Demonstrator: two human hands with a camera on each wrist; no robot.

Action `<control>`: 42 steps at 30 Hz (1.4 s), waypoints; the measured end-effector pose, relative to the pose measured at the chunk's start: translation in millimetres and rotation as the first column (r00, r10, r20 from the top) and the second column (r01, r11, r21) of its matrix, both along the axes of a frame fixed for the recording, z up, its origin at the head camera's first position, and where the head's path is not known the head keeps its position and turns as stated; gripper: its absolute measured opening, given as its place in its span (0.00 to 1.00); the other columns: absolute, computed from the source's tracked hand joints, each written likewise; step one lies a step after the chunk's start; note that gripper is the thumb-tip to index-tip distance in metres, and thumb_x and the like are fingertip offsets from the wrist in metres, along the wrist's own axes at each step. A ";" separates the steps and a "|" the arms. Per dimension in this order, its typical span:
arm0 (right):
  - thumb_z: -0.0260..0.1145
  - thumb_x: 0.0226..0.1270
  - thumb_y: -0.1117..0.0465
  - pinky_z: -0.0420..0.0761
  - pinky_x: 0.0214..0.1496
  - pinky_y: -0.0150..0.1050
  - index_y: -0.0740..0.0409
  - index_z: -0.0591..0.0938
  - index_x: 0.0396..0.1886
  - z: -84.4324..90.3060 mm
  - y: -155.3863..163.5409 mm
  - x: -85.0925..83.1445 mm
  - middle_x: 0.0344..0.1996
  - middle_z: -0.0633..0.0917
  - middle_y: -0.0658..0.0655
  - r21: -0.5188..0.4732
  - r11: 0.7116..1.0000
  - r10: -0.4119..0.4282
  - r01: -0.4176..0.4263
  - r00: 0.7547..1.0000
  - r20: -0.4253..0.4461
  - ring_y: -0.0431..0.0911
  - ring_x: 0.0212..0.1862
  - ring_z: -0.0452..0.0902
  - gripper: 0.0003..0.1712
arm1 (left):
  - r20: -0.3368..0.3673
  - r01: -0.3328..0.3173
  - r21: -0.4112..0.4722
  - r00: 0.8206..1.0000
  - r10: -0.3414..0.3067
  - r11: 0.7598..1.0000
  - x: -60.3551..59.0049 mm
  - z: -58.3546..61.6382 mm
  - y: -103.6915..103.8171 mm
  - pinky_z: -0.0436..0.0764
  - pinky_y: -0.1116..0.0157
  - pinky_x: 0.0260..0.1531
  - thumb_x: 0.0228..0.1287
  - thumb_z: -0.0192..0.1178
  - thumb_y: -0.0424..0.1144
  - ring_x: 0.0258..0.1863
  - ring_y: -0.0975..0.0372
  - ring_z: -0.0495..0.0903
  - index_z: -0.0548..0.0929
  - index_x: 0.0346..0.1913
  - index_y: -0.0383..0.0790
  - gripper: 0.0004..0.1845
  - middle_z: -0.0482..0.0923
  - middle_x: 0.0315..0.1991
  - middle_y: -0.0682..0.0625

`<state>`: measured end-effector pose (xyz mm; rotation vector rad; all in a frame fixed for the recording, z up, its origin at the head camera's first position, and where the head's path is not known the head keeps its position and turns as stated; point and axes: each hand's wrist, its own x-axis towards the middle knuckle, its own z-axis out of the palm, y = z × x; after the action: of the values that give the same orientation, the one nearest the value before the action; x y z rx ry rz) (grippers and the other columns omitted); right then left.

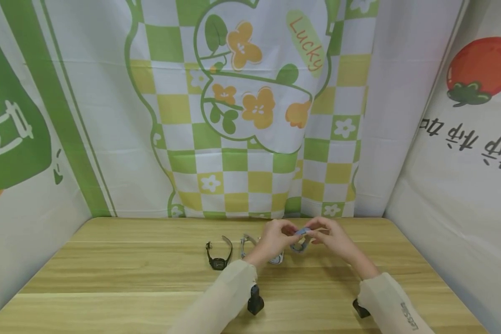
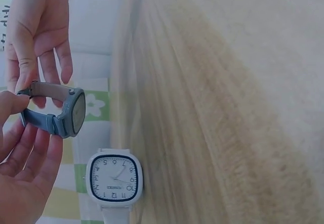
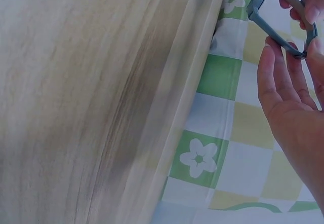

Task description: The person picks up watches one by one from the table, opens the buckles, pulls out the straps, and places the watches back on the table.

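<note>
A blue-grey wristwatch [image 1: 302, 231] is held between both hands above the far part of the table, its strap bent into a loop. My left hand [image 1: 275, 236] pinches one side of the strap, thumb on top; in the left wrist view this watch [image 2: 76, 113] has its face turned to the right. From the other side my right hand [image 1: 331, 236] pinches the strap near its end. In the right wrist view the watch case [image 3: 257, 1] is tilted. A white square watch [image 2: 114, 178] lies beneath the left hand, partly hidden in the head view.
Left of the hands, a black watch [image 1: 219, 263] lies with its strap spread, beside a pale grey watch strap [image 1: 244, 243] partly covered by the left forearm. The wooden table [image 1: 142, 269] ends at a checked green and yellow curtain [image 1: 234, 162].
</note>
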<state>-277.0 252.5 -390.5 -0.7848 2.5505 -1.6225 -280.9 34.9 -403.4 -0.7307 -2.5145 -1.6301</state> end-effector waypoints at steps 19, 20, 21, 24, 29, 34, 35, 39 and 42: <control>0.62 0.79 0.70 0.89 0.52 0.49 0.75 0.80 0.53 -1.1 0.3 5.9 0.51 0.83 0.70 0.010 1.000 -0.017 0.017 0.999 0.033 0.62 0.53 0.86 0.11 | -0.114 0.046 -0.155 0.991 -0.064 0.987 2.9 3.3 -2.6 0.83 0.71 0.37 0.69 0.71 0.32 0.37 0.63 0.85 0.90 0.43 0.35 0.04 0.89 0.38 0.48; 0.62 0.79 0.70 0.89 0.52 0.49 0.75 0.80 0.53 -0.8 0.3 6.2 0.50 0.83 0.69 0.009 1.000 -0.014 0.014 0.999 0.034 0.62 0.52 0.86 0.11 | -0.114 0.049 -0.157 0.991 -0.068 0.986 3.0 3.7 -3.1 0.82 0.71 0.37 0.68 0.71 0.32 0.36 0.63 0.85 0.90 0.42 0.35 0.04 0.89 0.38 0.48; 0.62 0.79 0.70 0.89 0.52 0.50 0.74 0.80 0.53 -0.3 0.3 6.4 0.50 0.84 0.69 0.008 1.000 -0.016 0.015 0.999 0.039 0.61 0.52 0.87 0.11 | -0.113 0.053 -0.158 0.991 -0.071 0.986 3.1 4.1 -3.7 0.82 0.72 0.37 0.68 0.72 0.32 0.36 0.63 0.85 0.90 0.42 0.35 0.04 0.89 0.38 0.48; 0.62 0.79 0.70 0.89 0.53 0.51 0.75 0.80 0.54 0.5 0.8 6.3 0.49 0.84 0.69 -0.002 1.000 -0.004 0.004 0.999 0.043 0.60 0.51 0.87 0.11 | -0.106 0.063 -0.155 0.991 -0.080 0.986 3.5 4.8 -5.0 0.82 0.71 0.38 0.68 0.72 0.31 0.36 0.64 0.86 0.90 0.42 0.36 0.03 0.89 0.37 0.49; 0.61 0.79 0.70 0.89 0.54 0.49 0.76 0.80 0.55 0.5 1.6 6.0 0.49 0.84 0.69 -0.024 1.000 0.009 -0.008 0.998 0.055 0.61 0.51 0.87 0.12 | -0.092 0.073 -0.141 0.992 -0.087 0.987 2.9 5.0 -5.7 0.82 0.72 0.36 0.69 0.71 0.32 0.34 0.68 0.85 0.90 0.41 0.37 0.02 0.90 0.36 0.50; 0.62 0.79 0.69 0.89 0.54 0.46 0.76 0.79 0.55 0.4 2.3 5.7 0.51 0.84 0.69 -0.043 0.999 0.007 -0.004 0.998 0.069 0.57 0.51 0.88 0.13 | -0.084 0.080 -0.131 0.992 -0.092 0.988 2.1 5.7 -6.2 0.81 0.73 0.34 0.70 0.70 0.32 0.33 0.69 0.84 0.90 0.42 0.37 0.02 0.90 0.36 0.50; 0.62 0.79 0.69 0.89 0.53 0.46 0.76 0.79 0.54 0.5 2.4 5.7 0.51 0.84 0.69 -0.047 0.999 0.005 -0.002 0.997 0.072 0.56 0.50 0.88 0.13 | -0.084 0.083 -0.127 0.992 -0.094 0.988 2.0 5.4 -6.3 0.81 0.73 0.35 0.70 0.70 0.32 0.33 0.69 0.85 0.90 0.42 0.36 0.02 0.90 0.36 0.49; 0.63 0.79 0.69 0.89 0.53 0.45 0.76 0.79 0.54 0.5 3.3 5.9 0.50 0.85 0.69 -0.069 0.998 -0.001 0.007 0.996 0.087 0.50 0.49 0.87 0.13 | -0.086 0.091 -0.118 0.991 -0.102 0.989 1.5 4.2 -6.4 0.81 0.72 0.35 0.69 0.70 0.31 0.33 0.68 0.85 0.90 0.41 0.35 0.02 0.90 0.36 0.48; 0.63 0.79 0.69 0.89 0.53 0.43 0.77 0.78 0.54 0.7 4.3 6.2 0.49 0.86 0.68 -0.086 0.996 0.000 0.008 0.995 0.095 0.46 0.48 0.87 0.13 | -0.091 0.089 -0.121 0.991 -0.100 0.989 1.1 3.8 -6.5 0.81 0.72 0.35 0.69 0.70 0.31 0.33 0.68 0.85 0.90 0.41 0.35 0.02 0.90 0.36 0.48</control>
<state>-270.8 256.8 -389.8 -0.6907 2.4336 -1.7374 -279.8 28.5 -399.6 -0.9308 -2.5603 -1.4447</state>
